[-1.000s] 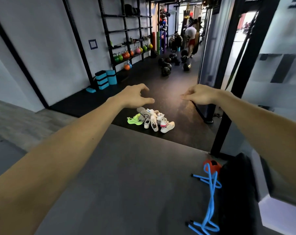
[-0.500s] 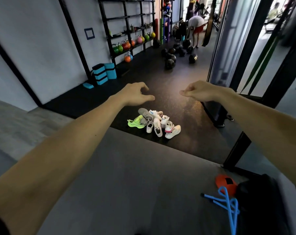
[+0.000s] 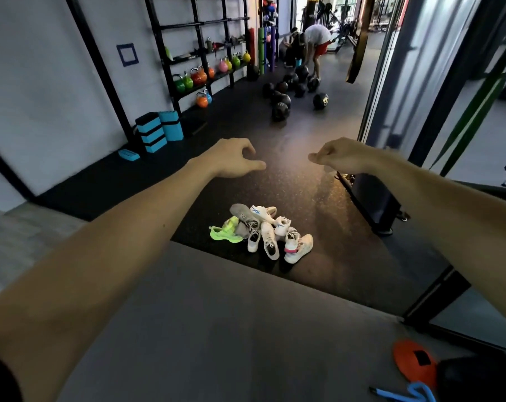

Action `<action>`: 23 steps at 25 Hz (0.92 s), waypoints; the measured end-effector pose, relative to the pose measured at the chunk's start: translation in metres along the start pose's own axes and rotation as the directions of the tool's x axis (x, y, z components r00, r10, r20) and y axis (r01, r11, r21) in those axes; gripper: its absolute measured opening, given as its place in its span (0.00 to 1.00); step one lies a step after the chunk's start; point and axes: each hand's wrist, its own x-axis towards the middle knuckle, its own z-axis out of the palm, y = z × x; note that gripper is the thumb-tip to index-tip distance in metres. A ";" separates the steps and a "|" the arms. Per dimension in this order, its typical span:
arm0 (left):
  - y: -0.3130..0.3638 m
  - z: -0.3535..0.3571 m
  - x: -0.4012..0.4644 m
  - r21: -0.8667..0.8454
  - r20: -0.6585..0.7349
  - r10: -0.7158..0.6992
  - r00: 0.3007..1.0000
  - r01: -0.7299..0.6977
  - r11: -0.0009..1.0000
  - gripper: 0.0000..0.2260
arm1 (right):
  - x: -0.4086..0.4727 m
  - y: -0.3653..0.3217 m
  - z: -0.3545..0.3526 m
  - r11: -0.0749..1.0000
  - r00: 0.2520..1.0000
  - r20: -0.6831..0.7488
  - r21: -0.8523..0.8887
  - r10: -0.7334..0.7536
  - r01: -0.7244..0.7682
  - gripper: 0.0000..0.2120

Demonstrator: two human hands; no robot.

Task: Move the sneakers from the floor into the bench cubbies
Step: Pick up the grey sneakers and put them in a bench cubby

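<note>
the view has tipped downward from half a second ago: the pile of sneakers [image 3: 262, 232] now sits lower in the picture and nearer its middle, and the orange disc [image 3: 414, 362] and the blue strap [image 3: 411, 394] have slid toward the bottom right corner. the person bending over the black medicine balls [image 3: 289, 95] at the far end of the gym appears more fully than before.

both bare arms reach forward as they did earlier, held above the floor and well apart from the shoes. the left hand [image 3: 231, 162] is palm down, its fingers loosely curled and the thumb pointing toward the other hand; it holds nothing. the right hand [image 3: 340, 158] is also palm down, with fingers bent more tightly inward and the thumb tip jutting left; it too is empty.

the sneakers lie heaped on the dark speckled floor just past the edge of a grey mat [image 3: 217, 329], a neon green shoe [image 3: 224, 232] on the left of the heap and a white one with a pink heel [image 3: 296, 248] on the right. coloured kettlebells [image 3: 199, 76] line a black rack along the left wall, with teal blocks [image 3: 158, 130] stacked beside it.
</note>
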 end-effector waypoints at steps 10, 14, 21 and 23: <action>-0.096 -0.012 0.200 0.004 0.000 -0.077 0.997 0.077 0.997 0.25 | 0.242 0.007 0.009 0.999 0.999 0.038 0.043 -0.030 0.028 0.26; -0.127 -0.020 0.277 0.012 0.009 -0.139 0.990 0.139 0.990 0.24 | 0.341 0.004 0.002 0.997 0.996 0.056 0.047 -0.064 0.061 0.29; -0.195 -0.017 0.392 0.004 0.063 -0.204 0.977 0.204 0.979 0.25 | 0.473 0.006 0.026 0.995 0.990 0.117 0.062 -0.079 0.072 0.24; -0.219 -0.012 0.432 -0.003 0.080 -0.192 0.978 0.192 0.981 0.25 | 0.513 0.007 0.038 0.995 0.990 0.129 0.085 -0.055 0.044 0.26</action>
